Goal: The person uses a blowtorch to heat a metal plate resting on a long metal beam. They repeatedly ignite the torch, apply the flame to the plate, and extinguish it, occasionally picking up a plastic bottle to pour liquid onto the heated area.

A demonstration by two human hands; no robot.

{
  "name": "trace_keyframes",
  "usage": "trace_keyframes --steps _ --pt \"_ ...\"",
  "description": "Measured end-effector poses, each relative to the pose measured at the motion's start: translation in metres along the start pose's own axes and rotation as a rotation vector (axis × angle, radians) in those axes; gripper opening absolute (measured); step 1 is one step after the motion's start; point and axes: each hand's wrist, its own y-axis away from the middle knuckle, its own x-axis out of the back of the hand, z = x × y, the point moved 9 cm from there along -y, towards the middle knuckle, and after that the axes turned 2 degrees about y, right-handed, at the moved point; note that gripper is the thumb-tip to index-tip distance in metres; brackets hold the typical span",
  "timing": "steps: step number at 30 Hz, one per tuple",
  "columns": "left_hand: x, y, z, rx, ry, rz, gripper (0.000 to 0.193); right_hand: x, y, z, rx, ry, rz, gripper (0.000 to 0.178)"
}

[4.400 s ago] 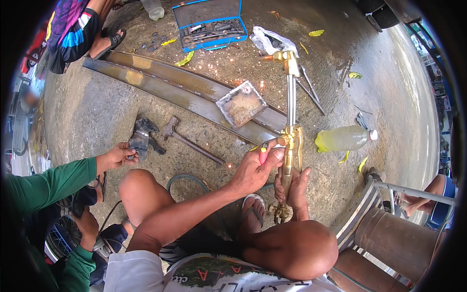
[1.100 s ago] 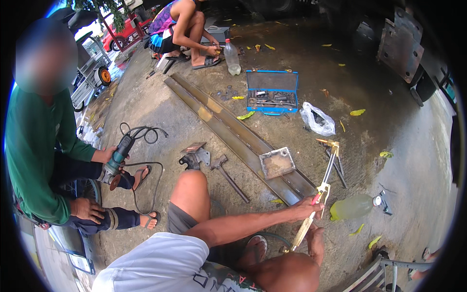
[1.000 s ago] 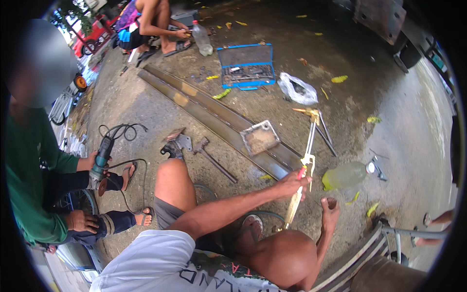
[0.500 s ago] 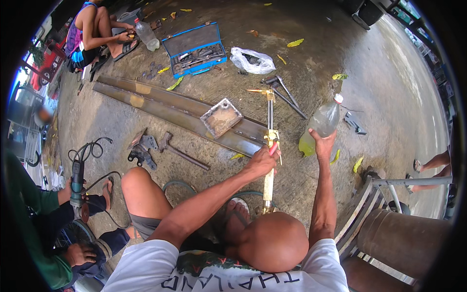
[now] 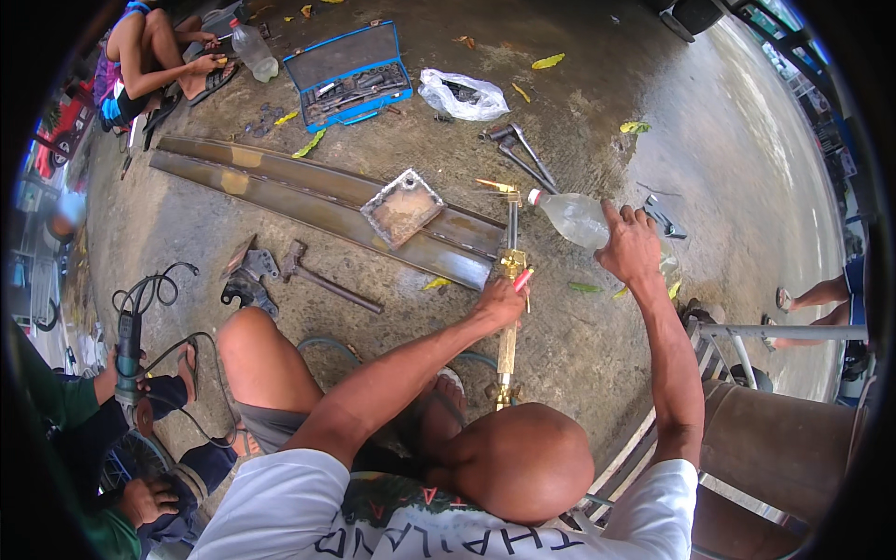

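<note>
Across the frame, damp-patched concrete [image 5: 187,215] is spreading beneath a brass cutting torch [image 5: 508,355] just right of centre, which the left hand [image 5: 501,303] is clasping with a pink stick [image 5: 524,278]. Beside it the right hand [image 5: 630,247] is grasping a bottle [image 5: 571,219] of pale liquid, its cap now pointing leftward, not upward as before. Farther up, a blue toolbox [image 5: 336,58] is holding sockets, and a white bag [image 5: 487,105] dark pieces.

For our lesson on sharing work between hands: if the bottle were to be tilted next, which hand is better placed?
The right, most likely. The right hand holds the bottle, whose cap points toward the person's left, while the left hand is wrapped around the torch.
</note>
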Motion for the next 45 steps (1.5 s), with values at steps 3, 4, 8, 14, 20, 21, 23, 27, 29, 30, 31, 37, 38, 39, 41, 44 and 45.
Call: trace_keyframes --steps 3,4,8,14,20,21,23,27,29,30,31,37,38,39,41,44,45 --pt "-0.002 0.001 0.0 0.02 0.012 -0.001 0.043 -0.004 -0.008 0.0 0.011 0.065 0.007 0.087" --pt "-0.001 0.001 -0.001 0.025 0.019 0.007 0.044 -0.002 -0.01 -0.002 0.0 0.054 -0.006 0.086" --pt "-0.004 0.002 -0.004 0.027 0.061 -0.031 0.048 -0.001 -0.019 -0.006 0.007 0.054 -0.013 0.084" --pt "-0.007 0.005 0.0 0.03 0.059 -0.061 0.047 -0.002 -0.026 -0.013 0.03 0.058 -0.001 0.081" --pt "-0.008 0.004 -0.002 -0.008 0.153 -0.033 0.045 0.001 -0.031 -0.02 0.059 0.041 0.005 0.08" --pt "-0.008 0.005 -0.001 -0.001 0.151 -0.037 0.045 0.0 -0.032 -0.019 0.056 0.044 -0.005 0.081" --pt "-0.009 0.005 0.0 0.006 0.157 -0.05 0.044 -0.002 -0.032 -0.018 0.052 0.05 -0.024 0.081" --pt "-0.007 0.003 -0.002 -0.004 0.2 -0.023 0.044 0.011 -0.032 -0.028 0.065 0.022 0.014 0.07" --pt "-0.006 0.003 -0.003 -0.012 0.203 -0.008 0.045 0.011 -0.031 -0.027 0.068 0.019 0.019 0.072" --pt "-0.006 0.003 -0.002 -0.017 0.194 -0.014 0.046 0.01 -0.032 -0.027 0.064 0.012 0.013 0.076" --pt "-0.007 0.002 -0.002 -0.023 0.185 -0.02 0.046 0.008 -0.032 -0.027 0.061 0.006 0.008 0.08" --pt "-0.001 0.008 0.006 -0.039 0.17 0.006 0.045 0.006 -0.029 -0.019 0.049 -0.025 0.013 0.081" --pt "0.001 0.008 0.005 -0.037 0.164 0.016 0.045 0.006 -0.029 -0.019 0.044 -0.027 0.004 0.08" --pt "0.0 0.009 0.006 -0.022 0.157 0.017 0.045 0.007 -0.028 -0.019 0.038 -0.031 -0.002 0.08" --pt "0.0 0.011 0.005 0.009 0.143 0.018 0.045 0.009 -0.026 -0.019 0.025 -0.041 -0.015 0.08" --pt "-0.004 0.009 0.007 -0.024 0.098 -0.068 0.048 0.009 -0.024 -0.016 0.014 -0.051 -0.001 0.083" --pt "-0.003 0.011 0.008 -0.013 0.103 -0.064 0.048 0.007 -0.023 -0.015 0.006 -0.06 -0.006 0.084"
